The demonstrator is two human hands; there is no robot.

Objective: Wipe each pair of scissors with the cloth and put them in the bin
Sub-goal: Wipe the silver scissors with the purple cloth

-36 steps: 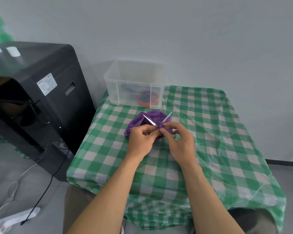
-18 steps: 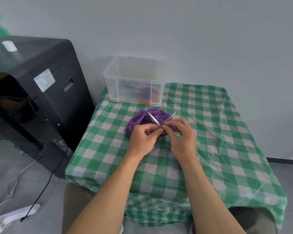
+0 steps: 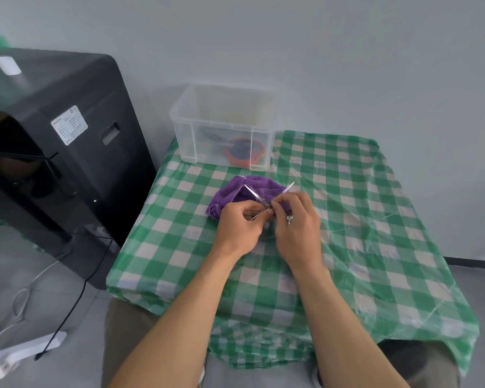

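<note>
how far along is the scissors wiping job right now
Done: at least one orange-handled pair already lies in the clear bin. In hand: both hands, left and right, hold small metal scissors open over the purple cloth. Left: binning this pair; no others show on the table.

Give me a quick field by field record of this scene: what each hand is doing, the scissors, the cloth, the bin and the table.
left hand: grips the handle end of the scissors
right hand: pinches the scissors near the pivot
scissors: small, metal, blades spread open, held above the cloth
cloth: purple, crumpled on the table, behind the hands
bin: clear plastic, at the table's far edge, holds orange-handled scissors
table: covered in green and white check
</note>
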